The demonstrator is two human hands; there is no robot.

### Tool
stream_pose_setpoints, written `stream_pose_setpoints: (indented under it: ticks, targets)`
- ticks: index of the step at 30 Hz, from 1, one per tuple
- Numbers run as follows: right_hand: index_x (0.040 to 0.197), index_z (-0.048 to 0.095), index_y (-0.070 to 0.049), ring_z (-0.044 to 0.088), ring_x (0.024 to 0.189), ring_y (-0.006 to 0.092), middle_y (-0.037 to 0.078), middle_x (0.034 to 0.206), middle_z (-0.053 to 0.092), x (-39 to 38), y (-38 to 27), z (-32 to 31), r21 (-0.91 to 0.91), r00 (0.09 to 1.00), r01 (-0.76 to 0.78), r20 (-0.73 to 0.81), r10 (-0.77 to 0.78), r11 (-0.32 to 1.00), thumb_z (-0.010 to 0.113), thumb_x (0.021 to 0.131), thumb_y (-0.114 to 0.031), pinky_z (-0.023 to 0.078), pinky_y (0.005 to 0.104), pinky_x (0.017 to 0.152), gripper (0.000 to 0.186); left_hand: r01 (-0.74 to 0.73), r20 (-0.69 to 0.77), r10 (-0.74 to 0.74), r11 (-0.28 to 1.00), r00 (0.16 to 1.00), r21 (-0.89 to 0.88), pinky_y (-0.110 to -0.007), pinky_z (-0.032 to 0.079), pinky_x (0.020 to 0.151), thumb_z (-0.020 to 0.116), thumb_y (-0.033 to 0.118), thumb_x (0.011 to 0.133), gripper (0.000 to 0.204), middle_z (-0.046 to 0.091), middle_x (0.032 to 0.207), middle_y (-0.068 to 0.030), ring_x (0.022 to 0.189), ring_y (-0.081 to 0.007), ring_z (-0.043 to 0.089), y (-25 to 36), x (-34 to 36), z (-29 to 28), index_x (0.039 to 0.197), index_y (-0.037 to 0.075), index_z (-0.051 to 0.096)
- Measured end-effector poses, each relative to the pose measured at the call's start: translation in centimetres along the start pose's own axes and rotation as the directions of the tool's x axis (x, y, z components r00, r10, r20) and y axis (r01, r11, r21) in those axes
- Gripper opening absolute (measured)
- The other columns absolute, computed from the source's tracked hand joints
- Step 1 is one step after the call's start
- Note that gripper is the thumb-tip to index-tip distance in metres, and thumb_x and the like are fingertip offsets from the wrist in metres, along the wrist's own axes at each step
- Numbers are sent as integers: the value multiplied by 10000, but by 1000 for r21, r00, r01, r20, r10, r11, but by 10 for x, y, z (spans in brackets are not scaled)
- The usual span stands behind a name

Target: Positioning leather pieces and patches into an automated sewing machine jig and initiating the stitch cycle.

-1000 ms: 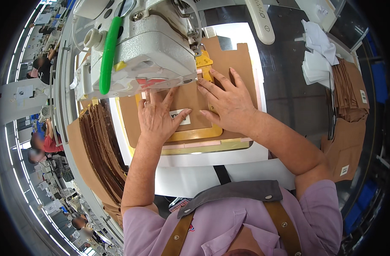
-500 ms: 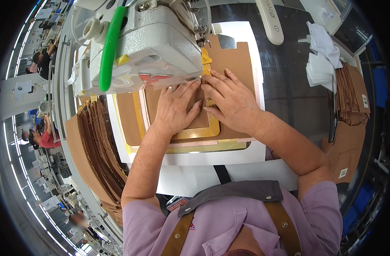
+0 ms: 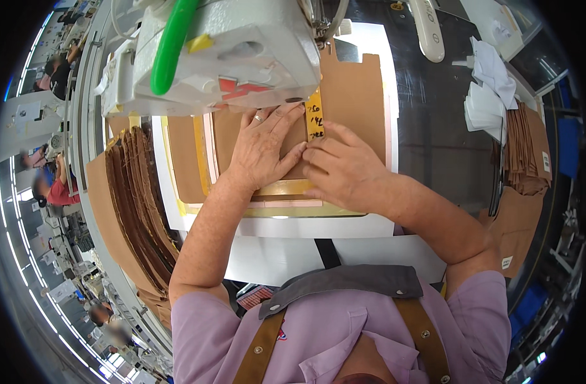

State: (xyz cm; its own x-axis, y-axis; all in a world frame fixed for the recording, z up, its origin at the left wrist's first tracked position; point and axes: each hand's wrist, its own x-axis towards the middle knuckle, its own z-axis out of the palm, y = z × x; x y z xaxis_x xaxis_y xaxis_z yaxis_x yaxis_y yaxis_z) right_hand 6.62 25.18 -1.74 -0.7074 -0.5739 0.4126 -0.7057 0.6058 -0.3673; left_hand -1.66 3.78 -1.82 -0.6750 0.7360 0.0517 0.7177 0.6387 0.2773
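Note:
My left hand [image 3: 264,147] lies flat with spread fingers on a brown fabric panel [image 3: 227,142] framed by a yellow flat template [image 3: 283,187]. Its fingertips reach up to the underside of a white sewing machine head [image 3: 242,61], and its thumb points toward the right hand. My right hand [image 3: 350,171] rests over the template's right strip and lower right corner, fingers apart and bent, thumb near the lower edge. Neither hand grips anything. Handwritten marks show on the strip above the right hand. Beneath lies a white sheet [image 3: 376,226]; the needle area is hidden.
Stacked brown pieces [image 3: 130,211] stand at the left edge. On the right are white cloths [image 3: 488,96] and folded brown pieces [image 3: 527,147]. A green-handled tool [image 3: 174,48] is on the machine; a white wand-like device [image 3: 426,32] hangs at top right. People work far left.
My right hand has slid down the template's right strip toward its corner, with fingers more bent, uncovering more marks. The left hand stays flat on the panel. The whole view has shifted slightly.

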Motion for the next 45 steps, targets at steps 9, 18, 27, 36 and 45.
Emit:
stream_pose_setpoints:
  ticks: [9, 18, 27, 36, 45]
  targets:
    - [863, 677, -73, 613, 1083, 221, 68, 1060, 644, -10, -8, 4, 5, 998, 15, -67, -15, 1000, 751, 781, -234, 473, 461, 1038, 195, -73, -69, 66, 993, 995, -93, -472, 381, 1068, 680, 333, 901, 586, 526, 1514, -85, 1266, -372, 532, -4, -3, -2, 1428, 100, 576]
    - [902, 678, -76, 606, 1102, 230, 96, 1166, 643, -14, -9, 3, 27, 997, -20, -79, 22, 999, 758, 775, -219, 485, 448, 983, 207, -95, -46, 92, 993, 995, -69, -463, 382, 1095, 694, 317, 894, 595, 545, 1501, -89, 1333, -346, 514, -4, 1, -6, 1424, 74, 577]
    - [934, 688, -77, 597, 1142, 246, 104, 1210, 630, -16, -9, 5, -6, 997, -33, -73, 32, 999, 757, 779, -252, 478, 464, 1023, 244, -92, -32, 95, 993, 995, 73, -471, 379, 1102, 681, 301, 925, 565, 508, 1529, -82, 1374, -302, 484, 8, 0, -8, 1433, 81, 570]
    - [958, 692, -87, 595, 1147, 246, 86, 1159, 622, -11, 0, 7, 4, 996, -26, -87, 26, 1000, 745, 779, -241, 472, 461, 1048, 242, -142, -268, 151, 989, 952, 51, -477, 390, 1086, 735, 229, 897, 313, 653, 1318, -9, 1157, -205, 641, 2, -1, 9, 1183, 102, 732]
    - [1015, 696, -101, 588, 1180, 267, 94, 1165, 615, -2, 14, 3, -8, 993, -73, -91, 72, 997, 796, 746, -275, 450, 452, 1086, 335, 29, -101, -23, 997, 995, 67, -489, 305, 1120, 703, 238, 878, 563, 583, 1452, -37, 1288, -250, 565, 18, -2, -7, 1420, 128, 595]
